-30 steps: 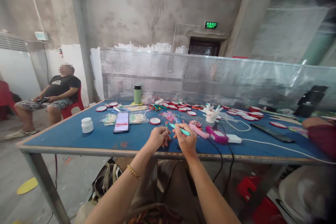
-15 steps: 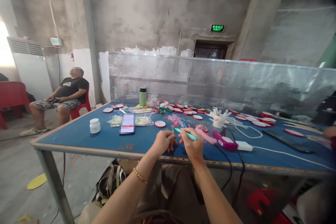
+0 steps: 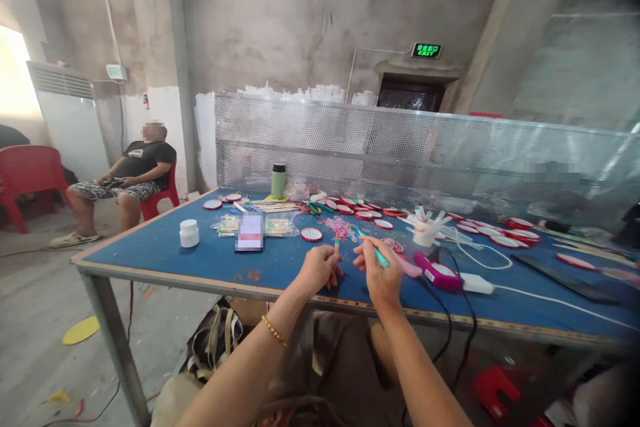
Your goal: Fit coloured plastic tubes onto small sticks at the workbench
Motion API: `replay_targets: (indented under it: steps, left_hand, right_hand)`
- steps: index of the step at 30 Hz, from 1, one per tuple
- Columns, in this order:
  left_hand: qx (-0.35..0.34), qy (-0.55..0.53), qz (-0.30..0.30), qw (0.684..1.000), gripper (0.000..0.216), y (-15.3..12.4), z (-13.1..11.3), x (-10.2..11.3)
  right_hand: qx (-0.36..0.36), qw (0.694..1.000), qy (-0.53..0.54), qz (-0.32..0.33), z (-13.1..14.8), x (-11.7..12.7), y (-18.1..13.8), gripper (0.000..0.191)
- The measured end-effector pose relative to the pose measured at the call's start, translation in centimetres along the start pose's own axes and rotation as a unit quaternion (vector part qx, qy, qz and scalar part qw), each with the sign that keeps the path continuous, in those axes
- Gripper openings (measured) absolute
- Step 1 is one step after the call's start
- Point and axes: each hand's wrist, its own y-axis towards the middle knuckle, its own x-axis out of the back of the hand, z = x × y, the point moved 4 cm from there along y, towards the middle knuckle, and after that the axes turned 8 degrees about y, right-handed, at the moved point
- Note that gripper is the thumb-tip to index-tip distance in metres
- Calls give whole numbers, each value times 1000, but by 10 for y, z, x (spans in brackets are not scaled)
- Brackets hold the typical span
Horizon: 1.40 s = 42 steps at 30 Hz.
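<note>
Over the table's front edge, my left hand (image 3: 320, 268) is closed on a small wooden stick (image 3: 337, 245) that points up and has a green band near its top. A teal marker pen (image 3: 381, 257) is gripped in my right hand (image 3: 384, 277), its tip angled toward the upper left and apart from the stick. Just beyond both hands lies a pile of small pink and mixed-colour bits (image 3: 336, 227). One round, red-rimmed white disc (image 3: 311, 234) rests to the left of the pile.
On the blue table (image 3: 165, 265) stand a white jar (image 3: 189, 233), a phone (image 3: 249, 232), a green bottle (image 3: 279, 183) and a white cup of sticks (image 3: 425, 233). A purple device (image 3: 439, 271) with cables lies at right. A seated person (image 3: 143, 170) is at far left.
My right hand has drawn the marker pen away from the stick, to the right. My left hand still holds the stick. The whole view has shifted slightly.
</note>
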Motion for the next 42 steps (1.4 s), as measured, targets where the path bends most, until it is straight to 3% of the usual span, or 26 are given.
replay_targets:
  steps: [6,12,16,19,24,34,37,42]
  left_hand:
    - [8,10,0,1000,10,-1,0,1]
    - [2,28,-1,1000,12,-4,0,4]
    - [6,14,2,1000,13,-7,-1,4]
    - [2,12,8,1000,14,-6,0,4]
    - [-7,-3,14,1000,12,-5,3,4]
    - [-12,2,4,1000,11,-5,1,4]
    - [-10,19,-1,1000,12,-6,1,4]
    - [-5,16,-8,1000,17,-6,4,5]
  right_hand:
    - [7,1000,19,-3,10,27,17,40]
    - [-41,996,80,-12,26,71,37,46]
    - [-45,997,54,-27,39,96,34,39]
    - [-52,998,33,-19,39,106,23,45]
    - [-70,997,17,-9,29,108,5,57]
    - [-74,997,37,0,16,85,3,60]
    - [-70,997,-8,3,4,86,6,49]
    - [-85,992,-96,12,-17,89,4,51]
